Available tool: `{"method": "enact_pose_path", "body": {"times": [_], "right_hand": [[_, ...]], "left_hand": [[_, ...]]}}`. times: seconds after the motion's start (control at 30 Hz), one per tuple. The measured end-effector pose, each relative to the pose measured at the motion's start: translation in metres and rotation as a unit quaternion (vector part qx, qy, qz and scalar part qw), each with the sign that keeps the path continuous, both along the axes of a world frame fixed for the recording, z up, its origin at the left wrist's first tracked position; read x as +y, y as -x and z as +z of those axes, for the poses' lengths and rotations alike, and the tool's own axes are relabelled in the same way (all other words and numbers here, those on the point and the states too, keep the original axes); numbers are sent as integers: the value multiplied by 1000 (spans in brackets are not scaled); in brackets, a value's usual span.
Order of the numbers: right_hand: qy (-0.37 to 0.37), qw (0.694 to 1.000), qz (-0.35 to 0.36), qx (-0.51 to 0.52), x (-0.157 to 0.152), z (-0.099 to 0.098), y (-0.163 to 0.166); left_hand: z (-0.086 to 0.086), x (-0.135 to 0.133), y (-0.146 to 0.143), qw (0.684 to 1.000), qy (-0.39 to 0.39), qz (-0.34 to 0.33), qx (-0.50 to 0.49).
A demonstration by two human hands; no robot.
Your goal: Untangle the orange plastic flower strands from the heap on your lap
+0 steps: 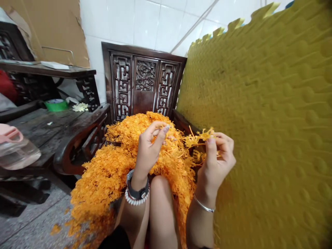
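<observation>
My right hand point(219, 157) is closed, thumb against fingers, on a yellow-orange artificial foliage sprig point(199, 138) whose frilly tips point left. My left hand point(150, 147) is raised over the pile with thumb and index finger pinched together. Whatever lies between those fingertips is too small to make out. Below and around both hands spreads a large heap of orange artificial foliage point(103, 173), reaching from the chair seat down toward the floor on the left. My bare knees are against its near side.
A carved dark wooden chair back point(145, 77) stands behind the heap. A tall yellow foam mat point(259, 121) walls off the right side. On the left, a dark wooden table point(33, 128) bears a pink-lidded clear bottle point(18, 148) and a green tape roll point(56, 105).
</observation>
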State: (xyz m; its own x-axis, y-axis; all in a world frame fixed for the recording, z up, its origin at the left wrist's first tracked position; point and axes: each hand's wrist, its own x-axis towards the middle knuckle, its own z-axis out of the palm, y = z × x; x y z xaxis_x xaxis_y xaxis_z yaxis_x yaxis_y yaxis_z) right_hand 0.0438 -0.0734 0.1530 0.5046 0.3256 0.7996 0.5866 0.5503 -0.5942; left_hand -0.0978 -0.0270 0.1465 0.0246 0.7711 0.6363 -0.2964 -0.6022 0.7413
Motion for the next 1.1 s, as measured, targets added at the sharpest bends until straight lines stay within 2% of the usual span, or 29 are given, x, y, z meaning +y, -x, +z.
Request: {"method": "enact_pose_path", "body": {"times": [0.13, 0.2, 0.27, 0.3, 0.37, 0.43, 0.5, 0.6, 0.73, 0.8, 0.87, 0.93, 1.0, 1.1], "right_hand": [[14, 983, 172, 67, -1, 9, 14], [21, 957, 286, 55, -5, 14, 21], [77, 920, 383, -8, -5, 16, 28], [124, 905, 405, -46, -3, 16, 31], [215, 892, 383, -102, 5, 12, 39], [266, 893, 342, -120, 18, 4, 50], [292, 878, 355, -135, 31, -5, 61], [312, 830, 441, -138, 47, -16, 75], [319, 803, 496, -90, 60, -23, 85], [324, 782, 528, -69, 62, -23, 88], [315, 740, 592, -38, 63, -25, 91], [287, 699, 655, -7, 65, -30, 94], [250, 672, 697, 24, 68, -38, 97], [150, 624, 763, 73, 70, -48, 97]], "left_hand": [[-10, 5, 3, 999, 19, 48, -15], [-13, 8, 5, 996, 9, 93, -13], [-15, 10, 6, 989, -2, 141, -36], [-16, 11, 7, 985, -8, 164, -53], [-18, 12, 9, 972, -26, 218, -77], [-19, 14, 13, 958, -40, 274, -78], [-19, 14, 20, 952, -45, 297, -66], [-19, 14, 33, 963, -45, 260, -52], [-22, 14, 46, 988, 23, 143, -45], [-24, 14, 46, 990, 55, 102, -75], [-24, 12, 45, 986, 68, 62, -137], [-23, 10, 44, 976, 87, 19, -201], [-21, 7, 46, 965, 117, 0, -236], [-22, 9, 57, 952, 152, 27, -266]]}}
